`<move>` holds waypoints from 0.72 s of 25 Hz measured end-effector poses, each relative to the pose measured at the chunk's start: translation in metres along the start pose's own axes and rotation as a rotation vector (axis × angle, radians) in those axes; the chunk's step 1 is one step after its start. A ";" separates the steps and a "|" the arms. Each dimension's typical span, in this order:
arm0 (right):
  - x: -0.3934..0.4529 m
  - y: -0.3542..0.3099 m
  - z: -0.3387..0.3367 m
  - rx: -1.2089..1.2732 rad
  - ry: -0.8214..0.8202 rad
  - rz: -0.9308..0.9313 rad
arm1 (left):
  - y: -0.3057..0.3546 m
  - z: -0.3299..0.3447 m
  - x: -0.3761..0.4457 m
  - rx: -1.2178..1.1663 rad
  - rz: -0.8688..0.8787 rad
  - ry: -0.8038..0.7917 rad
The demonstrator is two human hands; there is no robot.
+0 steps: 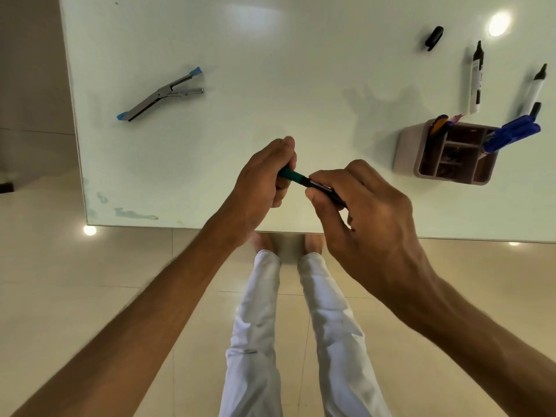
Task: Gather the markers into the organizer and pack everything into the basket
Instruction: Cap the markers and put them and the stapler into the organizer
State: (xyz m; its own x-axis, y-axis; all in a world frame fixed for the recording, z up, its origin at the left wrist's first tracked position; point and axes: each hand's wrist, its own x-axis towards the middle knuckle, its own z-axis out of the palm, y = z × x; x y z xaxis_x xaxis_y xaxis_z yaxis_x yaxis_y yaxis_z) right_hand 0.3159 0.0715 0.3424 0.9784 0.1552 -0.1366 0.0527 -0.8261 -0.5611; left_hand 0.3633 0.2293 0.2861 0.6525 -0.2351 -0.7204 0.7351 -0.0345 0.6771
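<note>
Both hands hold one green and black marker [296,176] above the near part of the white table [240,130]. My left hand [264,179] grips its green end; my right hand [358,203] pinches the black end. A pink organizer [406,152] stands at the right, with blue markers [511,133] leaning out of it and an orange pen [437,123] in a corner slot. Two uncapped white markers [476,79] [535,90] lie beyond it. A black cap [434,38] lies farther back. No basket is in view.
A metal stapler with blue tips [162,96] lies on the left of the table. The table's near edge [210,227] runs just under my wrists. Below it are my legs in white trousers [255,326] and a tiled floor.
</note>
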 end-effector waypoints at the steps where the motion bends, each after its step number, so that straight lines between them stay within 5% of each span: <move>1: 0.000 -0.002 0.002 0.006 0.014 0.005 | -0.001 0.002 -0.002 -0.005 -0.010 0.029; 8: 0.001 -0.002 0.009 0.025 0.053 0.113 | 0.004 0.015 0.006 -0.025 -0.031 0.049; 18: 0.021 0.057 -0.008 -0.103 -0.030 0.251 | -0.002 0.023 0.043 0.248 -0.097 0.040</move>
State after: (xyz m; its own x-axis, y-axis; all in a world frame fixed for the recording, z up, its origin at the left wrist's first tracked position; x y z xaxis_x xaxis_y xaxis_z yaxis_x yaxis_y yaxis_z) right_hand 0.3413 0.0236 0.3141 0.9571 -0.0461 -0.2859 -0.1686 -0.8915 -0.4205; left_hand 0.3855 0.1970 0.2568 0.5915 -0.1810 -0.7857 0.7301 -0.2933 0.6172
